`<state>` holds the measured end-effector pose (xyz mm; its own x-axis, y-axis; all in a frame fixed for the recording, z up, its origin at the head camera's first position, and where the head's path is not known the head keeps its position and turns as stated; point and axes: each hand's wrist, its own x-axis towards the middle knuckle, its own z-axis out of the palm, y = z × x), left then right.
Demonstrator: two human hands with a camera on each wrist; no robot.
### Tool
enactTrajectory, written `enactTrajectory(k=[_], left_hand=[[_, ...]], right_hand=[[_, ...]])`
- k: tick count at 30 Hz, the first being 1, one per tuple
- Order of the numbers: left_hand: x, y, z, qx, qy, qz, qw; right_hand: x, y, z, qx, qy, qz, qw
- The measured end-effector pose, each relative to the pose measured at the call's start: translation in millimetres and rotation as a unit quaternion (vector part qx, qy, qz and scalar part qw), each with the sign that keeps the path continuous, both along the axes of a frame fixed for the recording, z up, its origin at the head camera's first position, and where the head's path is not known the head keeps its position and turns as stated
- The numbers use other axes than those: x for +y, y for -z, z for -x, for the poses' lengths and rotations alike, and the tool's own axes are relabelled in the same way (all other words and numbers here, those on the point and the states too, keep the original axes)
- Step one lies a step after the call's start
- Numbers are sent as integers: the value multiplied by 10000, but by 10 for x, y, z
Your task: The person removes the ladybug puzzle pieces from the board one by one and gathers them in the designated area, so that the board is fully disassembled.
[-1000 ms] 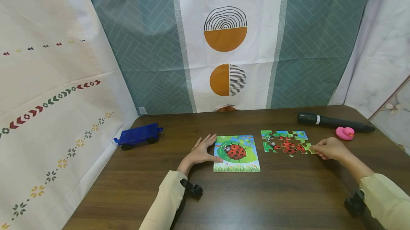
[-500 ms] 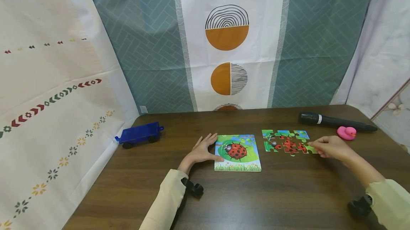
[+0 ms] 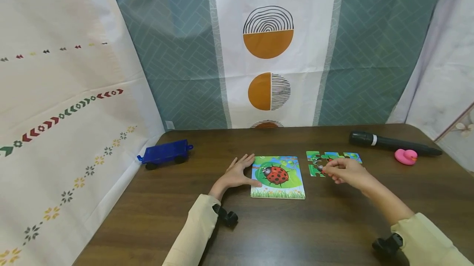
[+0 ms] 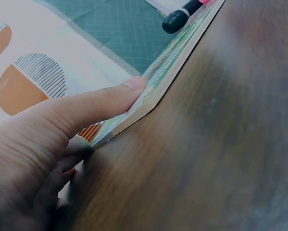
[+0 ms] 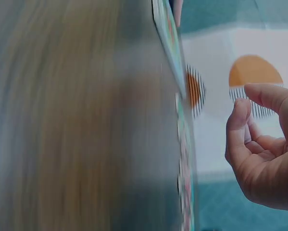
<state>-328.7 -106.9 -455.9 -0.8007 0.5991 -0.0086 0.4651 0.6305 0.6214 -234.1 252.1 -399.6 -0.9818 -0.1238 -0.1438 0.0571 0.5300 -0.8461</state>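
- Puzzle pieces: flat on the brown bench, right of the frame's centre, green, blue and red; the right hand covers some of them.
- Right hand: above the pieces, fingers loosely curled, two fingertips close together; from these angles it is hard to say whether they touch a piece.
- Ladybird board: flat, near the centre of the frame, just left of the pieces.
- Left hand: fingers spread, thumb resting on the board's top by its left edge.
- Pink duck: right of the frame, just below the black microphone.
- Blue toy trailer: left of the frame, well apart from the board.
- Patterned cloth: hanging behind, across the top of the frame.
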Motion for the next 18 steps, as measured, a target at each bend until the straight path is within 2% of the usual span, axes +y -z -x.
enactTrajectory(k=[7,12,18], left_hand=[[-8,-5,-17,3,17,-11,10000],[-2,-7,-17,-14,-3,9,10000],[18,-30,-14,37,-34,2,10000]], right_hand=[[-548,74,109,119,-418,291,9986],[-929,169,192,165,-956,412,9944],[-1245,251,294,289,-1326,575,9891]])
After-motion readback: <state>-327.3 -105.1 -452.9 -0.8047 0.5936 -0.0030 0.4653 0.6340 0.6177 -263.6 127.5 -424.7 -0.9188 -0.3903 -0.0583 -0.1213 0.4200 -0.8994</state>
